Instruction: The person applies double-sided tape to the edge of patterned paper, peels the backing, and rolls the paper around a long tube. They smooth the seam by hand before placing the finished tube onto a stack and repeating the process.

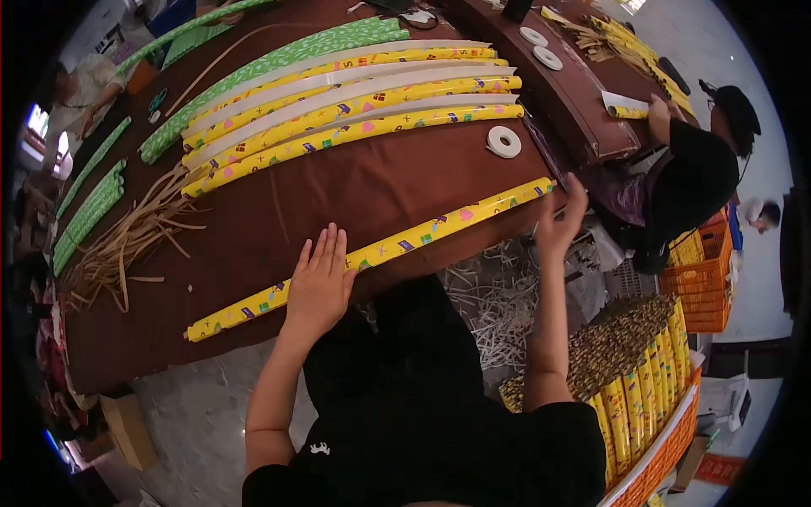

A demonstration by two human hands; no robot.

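A long, slim roll of yellow patterned wrapping paper [452, 222] lies slantwise along the near edge of the table. My left hand [319, 283] rests flat across its middle, fingers stretched out and pointing away from me. At the roll's right end, my right hand [562, 221] is raised with thumb and fingers apart, overlapping the tip in this view. Farther back, several yellow rolls [355, 135] lie side by side with white paper edges showing between them. A white tape roll [504, 142] sits near their right ends.
Green rolls [287, 68] and a bundle of brown strips [135, 228] share the brown-covered table [338, 190]. An orange crate [655, 460] of finished yellow rolls stands at my right, beside shredded white strips [490, 296]. A person in black [693, 177] handles a roll at the right table.
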